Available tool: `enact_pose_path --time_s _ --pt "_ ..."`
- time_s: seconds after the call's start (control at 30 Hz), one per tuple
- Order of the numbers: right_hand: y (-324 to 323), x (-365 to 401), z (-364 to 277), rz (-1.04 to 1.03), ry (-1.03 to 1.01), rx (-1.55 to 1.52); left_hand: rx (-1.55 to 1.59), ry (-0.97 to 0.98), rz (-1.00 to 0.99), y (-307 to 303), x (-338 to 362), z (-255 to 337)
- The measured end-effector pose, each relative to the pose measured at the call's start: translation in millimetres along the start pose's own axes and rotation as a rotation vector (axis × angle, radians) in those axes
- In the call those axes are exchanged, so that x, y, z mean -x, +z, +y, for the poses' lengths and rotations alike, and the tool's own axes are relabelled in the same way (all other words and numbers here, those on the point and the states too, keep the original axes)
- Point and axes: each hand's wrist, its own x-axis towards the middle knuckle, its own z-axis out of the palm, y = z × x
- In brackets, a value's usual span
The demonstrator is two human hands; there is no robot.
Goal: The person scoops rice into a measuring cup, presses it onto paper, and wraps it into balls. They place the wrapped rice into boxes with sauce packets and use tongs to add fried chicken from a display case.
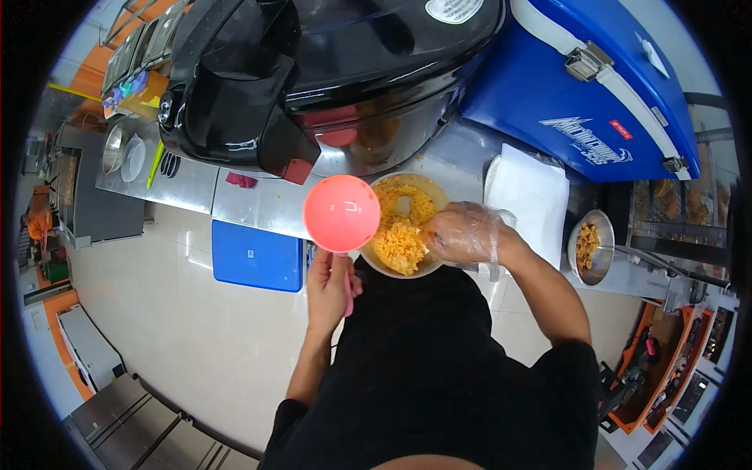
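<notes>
My left hand is wrapped round the handle of a pink plastic scoop. The scoop's round cup is over the left rim of a bowl and hides part of it. Orange-yellow rice fills much of that bowl, with a paler clump in front. Inside a clear plastic glove, my right hand reaches over the bowl's right side. Its fingers are curled in against the rice, and their tips are partly hidden.
A large black-lidded cooker stands behind the bowl, beside a blue cooler box. White sheets and a metal bowl of brown pieces lie to the right. A blue lid-like panel is below the counter's left part.
</notes>
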Motion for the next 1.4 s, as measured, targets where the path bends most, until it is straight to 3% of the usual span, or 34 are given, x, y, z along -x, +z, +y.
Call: enact_pose_path --time_s 0.23,0.33,0.4,0.43,0.53,0.57,0.63,0.77,0.83,1.03,1.1,1.23,1.3,1.33,1.4 --pt "-11.3 28.8 27.5 0.019 0.066 -0.123 -0.272 0.045 -0.014 1.0 27.6 30.5" --pt "-28.6 38.8 22.1 0.057 0.043 -0.127 -0.52 -0.056 -0.063 5.4 31.7 40.9" --pt "-38.3 43.3 18.7 0.075 0.035 -0.103 -0.932 0.486 -0.125 1.4 24.7 27.0" --pt "-42.5 45.0 16.6 0.082 0.024 -0.081 -0.932 0.494 -0.127 6.8 26.9 27.4" --pt "-44.5 43.5 -1.1 0.169 -0.098 0.117 -0.832 0.164 -0.346 14.3 26.2 4.9" --pt "-44.8 43.2 -18.6 0.168 -0.092 0.111 -0.835 0.159 -0.352 17.5 26.5 7.2" --pt "-52.9 42.4 -63.5 0.017 0.075 0.268 -0.217 -0.475 -0.297 29.4 22.0 20.4" --pt "-57.1 54.6 -110.8 0.008 0.155 0.341 0.075 -0.517 -0.297 27.8 21.9 35.9" --pt "-63.4 71.4 -115.0 0.15 0.13 0.499 0.257 -0.556 -0.426 13.0 15.6 32.4" --pt "-86.1 106.2 -89.4 0.257 0.205 0.591 0.302 -0.466 -0.504 -8.0 3.9 22.4" --pt "-69.4 88.8 -64.3 0.165 0.273 0.449 0.354 -0.483 -0.487 -15.2 0.3 22.5" --pt "-23.2 31.5 -32.8 0.01 -0.026 0.454 0.454 -0.505 -0.512 -19.2 -5.6 22.7" --pt "-27.7 -13.1 -48.6 -0.219 0.233 0.416 0.505 -0.505 -0.479 -17.9 -8.7 24.1" --pt "-12.5 -18.9 -44.0 -0.218 0.238 0.404 0.505 -0.516 -0.462 -17.1 -8.2 27.3" --pt "21.1 -35.2 -31.0 0.006 0.103 0.382 0.534 -0.499 -0.486 -22.4 -12.9 22.1"
